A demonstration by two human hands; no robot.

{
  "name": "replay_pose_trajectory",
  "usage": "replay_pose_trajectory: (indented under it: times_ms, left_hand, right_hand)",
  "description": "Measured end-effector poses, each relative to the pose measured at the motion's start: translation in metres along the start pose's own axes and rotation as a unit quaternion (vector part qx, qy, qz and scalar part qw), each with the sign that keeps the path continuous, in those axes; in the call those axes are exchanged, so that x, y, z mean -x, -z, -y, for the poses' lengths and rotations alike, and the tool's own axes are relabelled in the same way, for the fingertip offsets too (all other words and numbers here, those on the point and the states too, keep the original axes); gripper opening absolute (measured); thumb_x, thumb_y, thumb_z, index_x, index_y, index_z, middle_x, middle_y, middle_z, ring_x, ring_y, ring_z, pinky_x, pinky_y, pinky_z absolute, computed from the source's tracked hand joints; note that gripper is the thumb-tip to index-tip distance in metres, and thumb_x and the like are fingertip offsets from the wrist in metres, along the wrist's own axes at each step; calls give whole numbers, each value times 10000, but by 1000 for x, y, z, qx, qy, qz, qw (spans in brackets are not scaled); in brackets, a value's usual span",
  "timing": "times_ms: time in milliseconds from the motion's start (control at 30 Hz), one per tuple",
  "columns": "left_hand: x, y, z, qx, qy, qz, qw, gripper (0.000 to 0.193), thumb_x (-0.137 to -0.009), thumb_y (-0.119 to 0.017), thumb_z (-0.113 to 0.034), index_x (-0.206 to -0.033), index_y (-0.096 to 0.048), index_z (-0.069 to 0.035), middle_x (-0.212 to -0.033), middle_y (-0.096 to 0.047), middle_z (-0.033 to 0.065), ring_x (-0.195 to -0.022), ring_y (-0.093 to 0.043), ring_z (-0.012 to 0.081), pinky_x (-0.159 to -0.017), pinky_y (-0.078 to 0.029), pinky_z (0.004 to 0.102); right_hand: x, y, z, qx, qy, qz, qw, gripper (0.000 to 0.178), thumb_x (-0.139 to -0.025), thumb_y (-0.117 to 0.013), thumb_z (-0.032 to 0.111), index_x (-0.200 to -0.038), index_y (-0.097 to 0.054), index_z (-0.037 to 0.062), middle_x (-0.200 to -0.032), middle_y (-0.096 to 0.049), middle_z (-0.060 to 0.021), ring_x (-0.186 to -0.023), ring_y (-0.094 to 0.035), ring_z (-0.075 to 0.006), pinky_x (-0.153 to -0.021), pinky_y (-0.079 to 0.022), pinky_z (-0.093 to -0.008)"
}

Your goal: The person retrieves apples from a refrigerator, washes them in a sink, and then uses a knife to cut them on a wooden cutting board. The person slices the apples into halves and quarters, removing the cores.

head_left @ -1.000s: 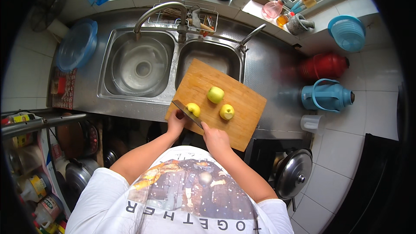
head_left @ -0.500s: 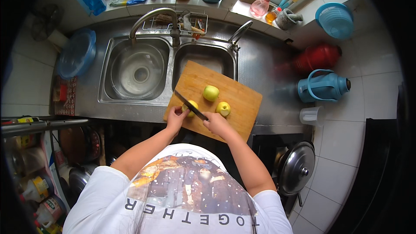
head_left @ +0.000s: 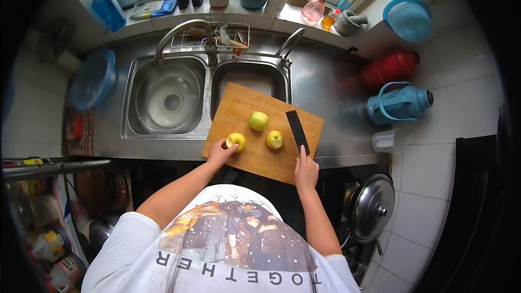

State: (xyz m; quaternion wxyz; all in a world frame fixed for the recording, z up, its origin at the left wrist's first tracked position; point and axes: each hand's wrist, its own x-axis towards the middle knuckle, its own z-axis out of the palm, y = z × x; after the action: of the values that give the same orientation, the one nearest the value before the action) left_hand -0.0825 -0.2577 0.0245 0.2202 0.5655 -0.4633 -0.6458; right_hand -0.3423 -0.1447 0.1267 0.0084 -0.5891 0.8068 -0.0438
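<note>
On the wooden cutting board [head_left: 249, 103] lie three yellow-green apples. My left hand [head_left: 221, 152] grips the left apple [head_left: 236, 141], which shows a pale cut face. Farther back sits a greener apple [head_left: 258, 121]. Another apple [head_left: 275, 140], with a pale cut patch facing me, rests in the middle. My right hand [head_left: 306, 173] is closed around the handle of a knife [head_left: 296, 130]; its dark, broad blade points away from me over the board's right side, apart from the apples.
The board overlaps the right basin of a double sink [head_left: 207, 97]; a clear bowl [head_left: 172, 101] stands in the left basin. To the right are a blue thermos [head_left: 399, 103], a plastic cup [head_left: 385, 140] and a lidded pot [head_left: 372, 206]. A faucet [head_left: 210, 43] arches behind.
My right hand has carried the knife from the left apple to the board's right side, turning the blade away from me. My left hand still holds the apple. The view has shifted slightly.
</note>
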Motion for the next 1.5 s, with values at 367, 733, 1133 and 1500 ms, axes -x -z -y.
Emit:
replay_pose_trajectory:
  times_ms: [367, 733, 1133, 1500]
  left_hand:
    - [30, 14, -54, 114, 25, 17, 993, 548, -744, -716, -182, -1186, -438, -19, -1083, -537, 109, -985, -536, 151, -826, -449, 276]
    - [51, 24, -115, 169, -7, 214, 962, 496, -862, -593, -272, -1253, -413, -26, -1100, -516, 39, -976, -498, 105, -845, -408, 248]
    - [48, 40, -127, 118, -11, 216, 969, 442, -855, -605, -294, -1183, -492, -20, -1013, -555, 24, -913, -506, 90, -788, -416, 243]
    - [40, 67, -153, 298, -28, 333, 894, 792, -783, -616, -468, -1351, -278, -34, -1272, -460, 95, -1195, -428, 193, -1005, -335, 348]
  right_hand:
    - [-21, -13, 31, -111, -11, -43, 993, 519, -792, -621, 270, -1265, -464, 123, -1055, -482, -142, -987, -482, -290, -838, -388, -390]
    - [-51, 9, 141, -552, 112, 62, 824, 439, -899, -481, 337, -1226, -457, 46, -1056, -536, -175, -1005, -506, -323, -888, -385, -366]
    - [-61, -7, 153, -636, 42, 152, 755, 370, -951, -374, 339, -1062, -507, 12, -1013, -544, -83, -941, -523, -189, -836, -398, -275]
    - [-75, 27, 146, -904, -117, 193, 362, 447, -952, -284, 437, -1168, -435, 75, -1086, -568, -154, -967, -571, -239, -859, -451, -368]
